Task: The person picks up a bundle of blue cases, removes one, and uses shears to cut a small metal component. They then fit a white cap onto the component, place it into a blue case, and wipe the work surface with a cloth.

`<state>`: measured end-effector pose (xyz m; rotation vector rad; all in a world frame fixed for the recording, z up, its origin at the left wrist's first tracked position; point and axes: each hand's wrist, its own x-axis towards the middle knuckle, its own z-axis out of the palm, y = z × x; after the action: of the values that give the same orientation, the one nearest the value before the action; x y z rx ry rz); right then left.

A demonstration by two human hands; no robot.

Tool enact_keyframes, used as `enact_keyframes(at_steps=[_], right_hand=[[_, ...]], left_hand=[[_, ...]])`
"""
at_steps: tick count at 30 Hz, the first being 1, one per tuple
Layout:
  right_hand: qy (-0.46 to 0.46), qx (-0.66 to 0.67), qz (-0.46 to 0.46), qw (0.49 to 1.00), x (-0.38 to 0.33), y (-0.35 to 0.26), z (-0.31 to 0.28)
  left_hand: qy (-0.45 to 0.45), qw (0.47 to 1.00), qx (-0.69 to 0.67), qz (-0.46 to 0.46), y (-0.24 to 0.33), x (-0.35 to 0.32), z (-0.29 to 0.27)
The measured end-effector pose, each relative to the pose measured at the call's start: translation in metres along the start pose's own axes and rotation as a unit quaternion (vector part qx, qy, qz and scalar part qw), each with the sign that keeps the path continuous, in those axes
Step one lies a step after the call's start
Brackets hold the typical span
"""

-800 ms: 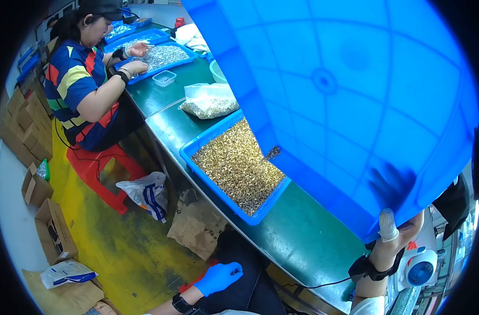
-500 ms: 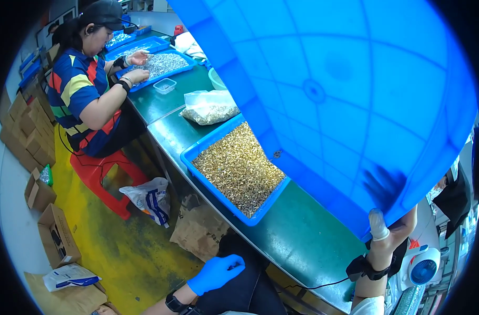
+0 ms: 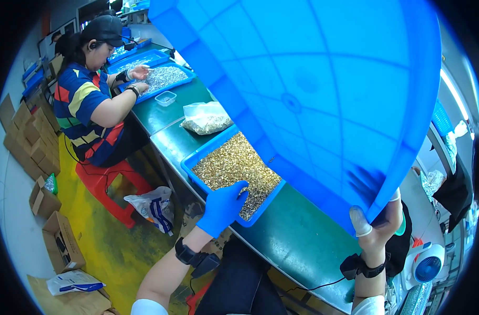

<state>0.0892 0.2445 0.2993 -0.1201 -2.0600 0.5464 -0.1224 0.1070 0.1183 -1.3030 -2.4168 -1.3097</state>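
My right hand (image 3: 378,231) grips the lower corner of a large blue plastic tray (image 3: 313,105). A pale finger cot covers the thumb, which lies on the near side, and the fingers show as a shadow through the plastic. The raised tray stands steeply tilted, its face bare. Beneath its edge, a smaller blue tray (image 3: 201,185) full of small gold-coloured metal pieces (image 3: 234,160) rests on the green table. My left hand (image 3: 222,207), in a blue glove, is over this tray's near edge, fingers loosely bent and apart, nothing visible in them. Whether its fingertips touch the pieces, I cannot tell.
A clear bag of small pieces (image 3: 205,119) lies beyond the gold-filled tray on the green table (image 3: 297,231). Farther left a co-worker (image 3: 92,100) sits at a blue tray of silvery pieces (image 3: 163,79). A small fan (image 3: 427,268) stands at right.
My left hand has risen from my lap and moved forward to the gold-filled tray. The large raised tray and my right hand have shifted left in the picture.
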Motion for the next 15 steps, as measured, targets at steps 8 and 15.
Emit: enact_keyframes(at_steps=[8,15], right_hand=[[-0.004,-0.054,-0.076,0.996,-0.002,0.000,-0.007],[0.051,0.016,0.096,0.994,-0.021,0.003,-0.036]], left_hand=[[-0.013,0.999,0.045,0.002,0.006,0.001,0.003],[0.009,0.997,0.076,0.014,0.008,-0.002,0.013]])
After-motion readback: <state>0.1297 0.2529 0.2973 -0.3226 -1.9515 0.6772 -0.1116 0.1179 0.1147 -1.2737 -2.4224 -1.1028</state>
